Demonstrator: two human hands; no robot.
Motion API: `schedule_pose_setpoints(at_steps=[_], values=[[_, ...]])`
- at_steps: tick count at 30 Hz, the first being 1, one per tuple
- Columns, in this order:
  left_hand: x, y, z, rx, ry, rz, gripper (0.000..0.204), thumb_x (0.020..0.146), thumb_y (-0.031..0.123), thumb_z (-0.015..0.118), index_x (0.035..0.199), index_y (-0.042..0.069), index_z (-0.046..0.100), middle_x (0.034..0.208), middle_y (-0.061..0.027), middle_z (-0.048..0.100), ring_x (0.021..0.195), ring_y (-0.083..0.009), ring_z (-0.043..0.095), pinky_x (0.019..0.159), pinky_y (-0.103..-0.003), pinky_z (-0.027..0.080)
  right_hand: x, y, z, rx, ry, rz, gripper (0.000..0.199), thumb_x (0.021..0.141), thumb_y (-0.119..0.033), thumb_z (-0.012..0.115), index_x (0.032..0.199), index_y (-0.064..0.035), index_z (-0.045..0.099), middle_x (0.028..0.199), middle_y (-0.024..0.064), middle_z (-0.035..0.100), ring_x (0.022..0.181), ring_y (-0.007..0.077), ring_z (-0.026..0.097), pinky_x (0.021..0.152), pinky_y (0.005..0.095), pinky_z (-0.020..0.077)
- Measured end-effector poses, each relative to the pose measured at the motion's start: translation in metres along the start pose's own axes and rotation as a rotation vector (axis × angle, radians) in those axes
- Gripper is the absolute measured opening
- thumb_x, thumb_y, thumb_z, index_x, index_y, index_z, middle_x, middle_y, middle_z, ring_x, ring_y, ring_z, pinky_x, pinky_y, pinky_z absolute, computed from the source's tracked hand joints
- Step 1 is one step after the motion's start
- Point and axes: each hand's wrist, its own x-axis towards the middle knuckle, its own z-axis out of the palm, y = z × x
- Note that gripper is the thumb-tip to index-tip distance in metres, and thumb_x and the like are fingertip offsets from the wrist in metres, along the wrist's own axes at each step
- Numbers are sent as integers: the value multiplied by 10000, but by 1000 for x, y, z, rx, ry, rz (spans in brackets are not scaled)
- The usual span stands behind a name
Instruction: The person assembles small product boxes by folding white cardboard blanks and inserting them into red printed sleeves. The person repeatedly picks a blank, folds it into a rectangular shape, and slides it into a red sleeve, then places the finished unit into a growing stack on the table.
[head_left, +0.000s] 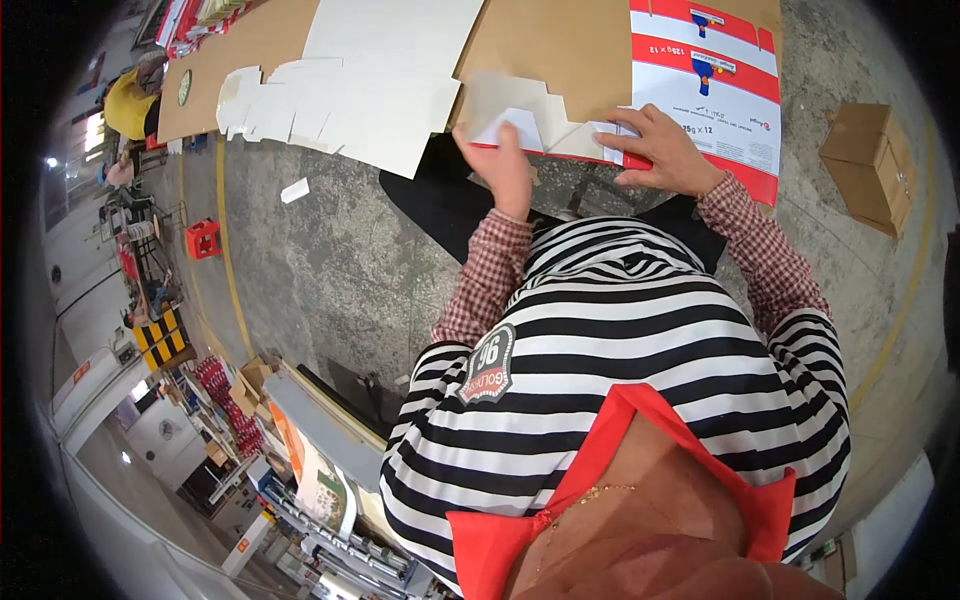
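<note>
Striped shirt front (620, 340) fills the lower view, checked sleeves reaching up from it. Left hand (503, 165) pinches a white flap of the flat carton blank (545, 125); right hand (665, 150) presses flat on its red edge. Blank lies on brown cardboard sheet (560, 40), beside a red-and-white printed carton (710, 70) and loose white blanks (380, 70)

Both hands reach forward, left hand (503, 165) edge-on, right hand (662, 150) pressed flat
</note>
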Motion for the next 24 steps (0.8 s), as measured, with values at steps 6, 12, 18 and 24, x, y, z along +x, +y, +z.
schedule_pose_setpoints(at_steps=[6,12,18,24], values=[[8,9,43,933,-1103,871,817,784,548,692,1360,29,434,1477,-201,379,1401,-407,308,1115,-617,191,-21,-3,-14,-197,-93,54,715,697,-326,808,1346,-133,580,1433,111,452,1214,333,471,1016,437,411],[23,-10,48,988,-1135,891,1128,748,848,420,1494,8,314,1541,-221,307,1434,-415,262,1125,-636,163,-43,-6,-26,-151,237,247,845,670,-176,828,1437,-167,472,1510,106,386,1379,334,369,1134,465,326],[22,-16,53,1058,-1122,937,1105,752,820,472,1477,-3,332,1527,-217,333,1421,-412,288,1102,-647,195,-46,-2,-20,-124,225,257,831,685,-236,822,1435,-166,471,1512,105,385,1384,333,363,1141,470,316],[18,-18,57,1275,-1153,1010,1038,789,777,481,1461,-5,357,1544,-217,310,1423,-414,287,1090,-646,211,-49,1,-12,-173,155,245,769,760,-383,757,1421,-117,469,1522,110,376,1407,316,338,1163,485,279]])
